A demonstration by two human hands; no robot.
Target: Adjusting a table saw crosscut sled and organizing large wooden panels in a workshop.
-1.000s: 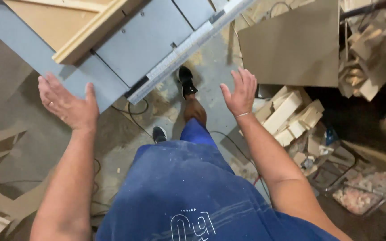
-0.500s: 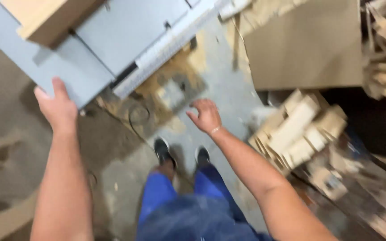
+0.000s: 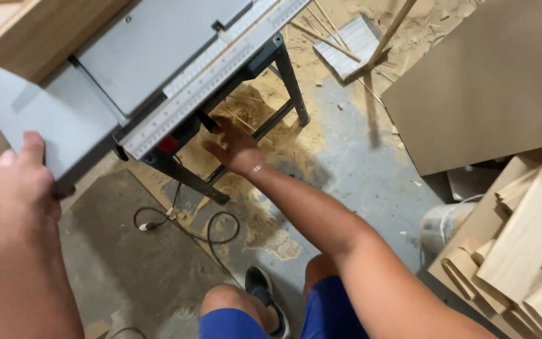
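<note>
The right hand [image 3: 233, 145] reaches under the grey metal saw table [image 3: 158, 56], fingers loosely spread beside its red switch [image 3: 169, 144], holding nothing. The left hand [image 3: 23, 179] grips the table's corner. Best to press deliberately, clear of the black floor cable [image 3: 186, 229].

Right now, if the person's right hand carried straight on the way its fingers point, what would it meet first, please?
The right hand points up-left under the table saw; it would probably first meet the red switch below the front rail, though depth is unclear.

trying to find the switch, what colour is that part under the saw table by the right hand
Red, set in the dark housing just left of the right hand; the head view shows it, under the table's front rail.
</note>
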